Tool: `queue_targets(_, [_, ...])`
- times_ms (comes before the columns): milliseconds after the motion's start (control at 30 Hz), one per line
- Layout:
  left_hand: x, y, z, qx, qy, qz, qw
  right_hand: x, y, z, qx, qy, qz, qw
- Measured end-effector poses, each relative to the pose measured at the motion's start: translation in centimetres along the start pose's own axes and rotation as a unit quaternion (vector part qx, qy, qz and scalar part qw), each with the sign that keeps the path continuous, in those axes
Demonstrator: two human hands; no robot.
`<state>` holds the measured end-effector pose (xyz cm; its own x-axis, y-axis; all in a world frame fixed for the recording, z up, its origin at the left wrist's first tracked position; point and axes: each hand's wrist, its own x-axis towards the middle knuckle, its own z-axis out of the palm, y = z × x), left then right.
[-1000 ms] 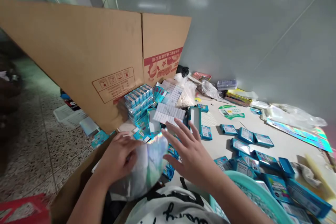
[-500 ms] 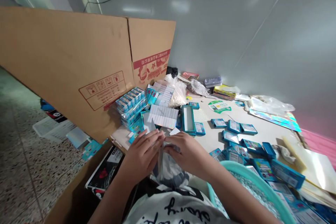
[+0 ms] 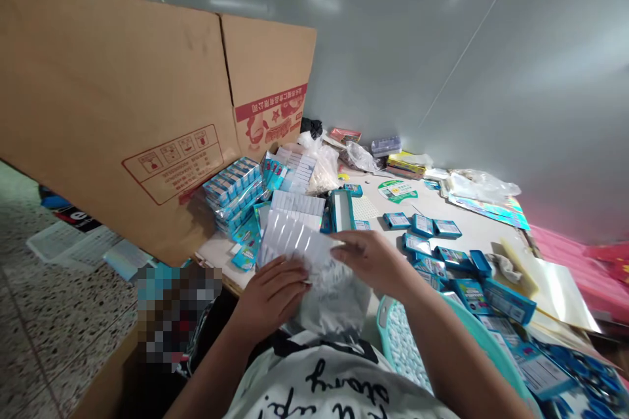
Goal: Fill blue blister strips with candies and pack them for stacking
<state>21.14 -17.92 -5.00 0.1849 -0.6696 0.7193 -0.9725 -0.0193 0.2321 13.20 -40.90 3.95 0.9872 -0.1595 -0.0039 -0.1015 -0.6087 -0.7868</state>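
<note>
In front of my body is a clear, crinkled plastic bag, held between my two hands. A pale sheet with stripe-like divisions shows at its upper end; whether it lies inside the bag or behind it I cannot tell. My left hand is closed on the bag's left side, fingers bent across it. On the upper right, my right hand pinches the bag's edge between thumb and fingers. Just beyond lie another striped sheet and an open teal box.
A tall cardboard carton stands at left, beside shrink-wrapped blue boxes. Several small blue boxes are scattered over the white table. Near my right forearm sits a turquoise basket of pale beads. A bag of white pieces lies farther back.
My hands, close together before, have moved apart. The bag is now spread wider between them, and the striped sheet at its upper end has come into view. The camera view has shifted slightly.
</note>
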Motion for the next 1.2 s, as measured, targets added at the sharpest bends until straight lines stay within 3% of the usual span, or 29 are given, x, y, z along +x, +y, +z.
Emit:
queue_targets(67, [-1.2,-0.1,1.0,-0.109,0.021,-0.122,0.986,0.8,3.0,-0.9,-0.037,0.069,0.047,0.996])
queue_targets(100, [-1.9,-0.2,1.6,-0.16,0.042,-0.215,0.962,1.2,4.8,-1.3,-0.065,0.107,0.067,0.99])
queue_targets(167, [-3.1,-0.2,2.8,-0.228,0.086,-0.403,0.882,1.7,8.7,-1.8,-0.102,0.153,0.122,0.975])
queue_targets(233, [-4.1,-0.4,4.2,-0.262,0.11,-0.524,0.803,1.8,12.2,-1.7,-0.118,0.177,0.181,0.96])
queue_targets(333, [-4.9,-1.0,6.1,-0.312,0.092,-0.582,0.745,0.9,15.3,0.1,-0.128,0.229,0.222,0.939])
queue_targets(400, [-5.3,-1.4,7.3,-0.344,0.065,-0.59,0.727,0.0,15.7,2.3,-0.099,0.213,0.192,0.953])
queue_targets(467, [-5.7,-1.6,8.4,-0.353,0.045,-0.596,0.72,-1.0,15.4,5.2,-0.037,0.138,0.137,0.98])
queue_targets(533, [-5.9,-1.5,9.5,-0.352,0.022,-0.602,0.716,-1.8,15.2,8.4,0.11,0.054,0.11,0.986])
queue_targets(600, [-6.2,-1.2,10.7,-0.349,-0.008,-0.604,0.716,-2.5,15.4,11.3,0.275,0.005,0.125,0.953])
queue_targets(667, [-6.6,-0.8,11.8,-0.343,-0.042,-0.603,0.719,-3.1,16.1,13.5,0.366,-0.006,0.157,0.917])
queue_targets(833, [-7.9,-0.4,14.4,-0.312,-0.128,-0.602,0.724,-4.4,19.1,16.5,0.367,0.014,0.216,0.905])
queue_targets(967, [-8.6,-0.6,15.5,-0.222,-0.175,-0.574,0.769,-5.0,20.9,18.3,0.317,0.04,0.238,0.917])
queue_targets(1067, [-9.0,-1.1,15.9,-0.15,-0.183,-0.541,0.807,-5.0,21.8,19.5,0.279,0.057,0.24,0.928])
queue_targets(1200, [-10.0,-2.0,16.6,-0.099,-0.167,-0.534,0.823,-4.6,22.6,20.4,0.283,0.064,0.224,0.931])
